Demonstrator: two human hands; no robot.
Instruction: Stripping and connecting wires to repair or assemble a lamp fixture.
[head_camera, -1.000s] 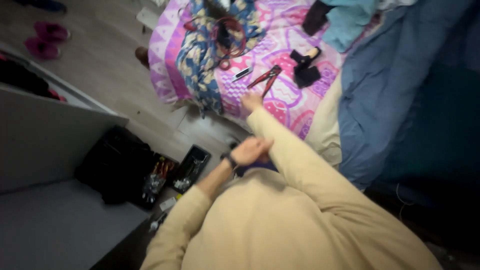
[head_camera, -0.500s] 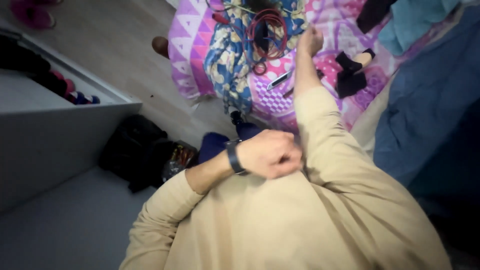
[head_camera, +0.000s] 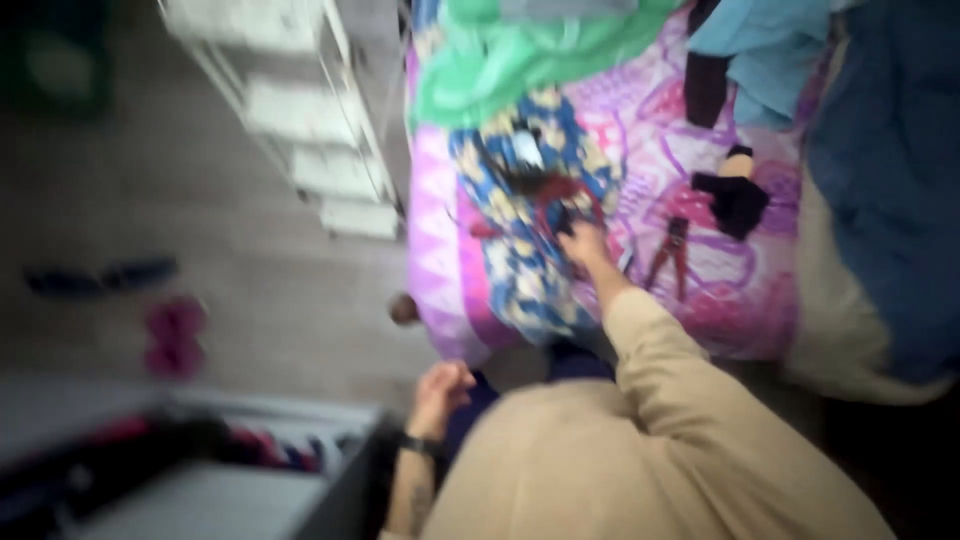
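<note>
Since half a second ago: view swung up the bed; left hand dropped from chest toward the lap.

Left hand (head_camera: 440, 385): loosely curled, holding nothing visible, over dark storage.
Patterned cloth (head_camera: 520, 230): blue-yellow, on pink bedspread (head_camera: 440, 270).
Right hand (head_camera: 585, 245): outstretched, on red cable tangle (head_camera: 560, 195) atop cloth; grip blurred, cannot tell.
Red pliers (head_camera: 672, 255): just beside.
Black glove (head_camera: 735, 200): farther right.

Step, judged: reaching for cable; closing fingers comes next.
</note>
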